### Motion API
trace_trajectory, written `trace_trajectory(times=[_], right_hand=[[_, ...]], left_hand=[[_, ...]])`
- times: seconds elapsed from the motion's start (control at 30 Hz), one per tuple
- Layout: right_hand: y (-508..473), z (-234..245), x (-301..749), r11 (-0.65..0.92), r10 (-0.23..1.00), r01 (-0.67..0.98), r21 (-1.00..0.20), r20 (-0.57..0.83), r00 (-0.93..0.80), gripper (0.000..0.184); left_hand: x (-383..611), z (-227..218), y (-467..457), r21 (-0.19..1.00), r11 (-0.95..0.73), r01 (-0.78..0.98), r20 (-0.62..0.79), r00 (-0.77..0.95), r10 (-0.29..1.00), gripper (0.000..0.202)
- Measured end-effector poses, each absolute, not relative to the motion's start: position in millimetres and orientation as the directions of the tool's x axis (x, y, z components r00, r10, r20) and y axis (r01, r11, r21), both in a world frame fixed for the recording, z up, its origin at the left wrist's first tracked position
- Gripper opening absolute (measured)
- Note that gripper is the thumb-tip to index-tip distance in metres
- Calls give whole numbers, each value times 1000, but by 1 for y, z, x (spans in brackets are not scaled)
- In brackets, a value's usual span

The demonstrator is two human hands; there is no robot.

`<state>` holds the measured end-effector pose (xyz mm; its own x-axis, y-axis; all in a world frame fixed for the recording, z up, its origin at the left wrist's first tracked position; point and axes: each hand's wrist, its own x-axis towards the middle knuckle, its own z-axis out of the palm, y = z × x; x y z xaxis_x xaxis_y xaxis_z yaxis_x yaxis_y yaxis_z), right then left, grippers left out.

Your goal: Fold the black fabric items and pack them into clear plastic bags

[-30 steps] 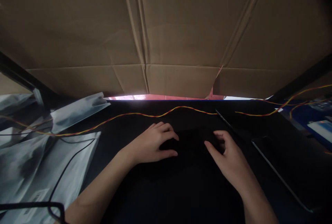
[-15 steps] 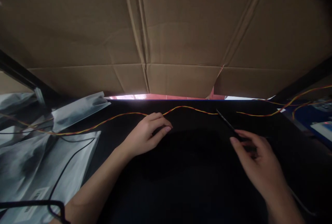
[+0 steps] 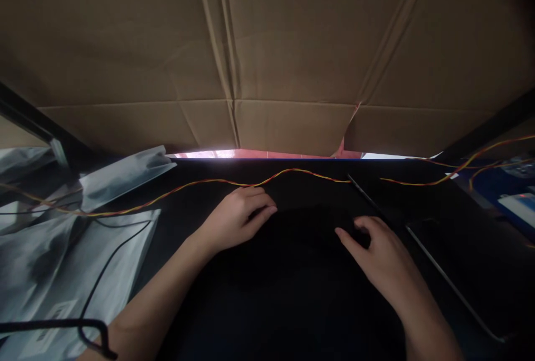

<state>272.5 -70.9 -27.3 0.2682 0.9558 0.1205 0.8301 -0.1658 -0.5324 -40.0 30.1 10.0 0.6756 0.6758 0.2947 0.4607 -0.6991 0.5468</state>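
Left hand [image 3: 238, 219], thumb near forefinger, and right hand [image 3: 387, 261], thumb and fingers parted, over a dark tabletop [image 3: 234, 169]; yellow-and-red twisted wire [image 3: 200, 181] beyond; anything held is hard to discern in shadow.

Left hand [image 3: 237, 217] curled (fingertips seemingly together)

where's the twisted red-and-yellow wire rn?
Head view: the wire runs from the left edge past the far side of the left hand to right of centre, below the cardboard; a matching stretch reaches the right edge.

Matt, creased cardboard [image 3: 292, 60] — wrinkled, cloudy plastic bag [image 3: 125, 180].
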Motion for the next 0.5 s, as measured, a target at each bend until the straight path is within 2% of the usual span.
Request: trace_trajectory(times=[0.1,0.17,0.23,0.3,0.37,0.4,0.5], right_hand=[[-69,-7,247,-167,941,799,-578,150,305,22],[-69,9,223,-34,912,825,-565,320,256,17],[-71,21,195,109,873,872,-477,466,146,18],[-75,26,165,204,884,899,-388,468,1,24],[-80,25,138,254,917,892,-374,387,-99,23],[-82,24,128,288,929,858,-425,341,-142,21],[-85,26,124,352,936,622,-700,257,-241,14]], left_hand=[[-43,12,32,580,-653,487,322,600,732,23],[-44,12,32,606,-619,499,334,547,767,24],[-43,11,32,630,-592,503,342,505,793,25],[-42,10,31,650,-573,499,349,474,808,25],[-41,9,31,667,-559,493,357,447,820,25],[-41,9,32,673,-552,492,363,431,826,25],[-43,11,33,686,-536,493,382,383,841,24]])
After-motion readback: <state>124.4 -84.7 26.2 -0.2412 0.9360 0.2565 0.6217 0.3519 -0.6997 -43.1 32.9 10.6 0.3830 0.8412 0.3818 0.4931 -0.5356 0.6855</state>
